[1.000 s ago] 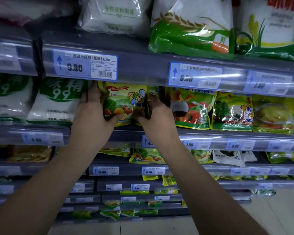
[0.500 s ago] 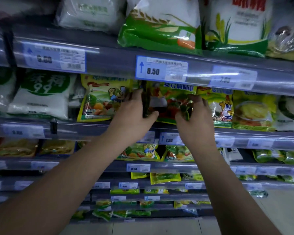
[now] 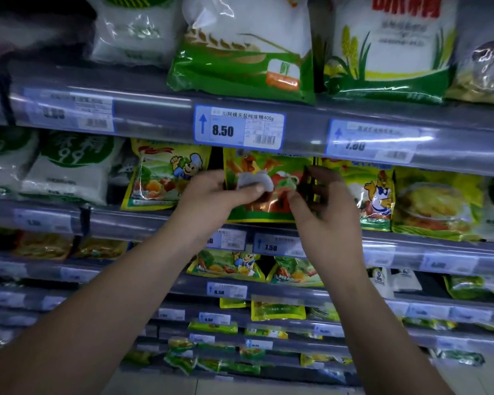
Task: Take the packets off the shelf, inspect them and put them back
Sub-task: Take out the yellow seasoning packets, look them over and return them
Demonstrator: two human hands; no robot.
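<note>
The left hand (image 3: 211, 192) is pinching the left edge of a glossy green-and-yellow plastic packet printed with a rooster and vegetables (image 3: 268, 189), thumb lying across its front, while the right hand (image 3: 322, 206) is curling its fingers around the packet's right edge, so the packet is sitting between the two hands and standing upright on the grey metal shelf rail (image 3: 154, 220). Just left of the left-hand grip a yellow plastic packet with a cartoon chef (image 3: 166, 175) is leaning on the same shelf, and just right of the right-hand grip a yellow packet with a cartoon chicken (image 3: 374, 195) is standing, with a blue-bordered price label reading 8.50 (image 3: 238, 128) hanging directly above the held packet.
</note>
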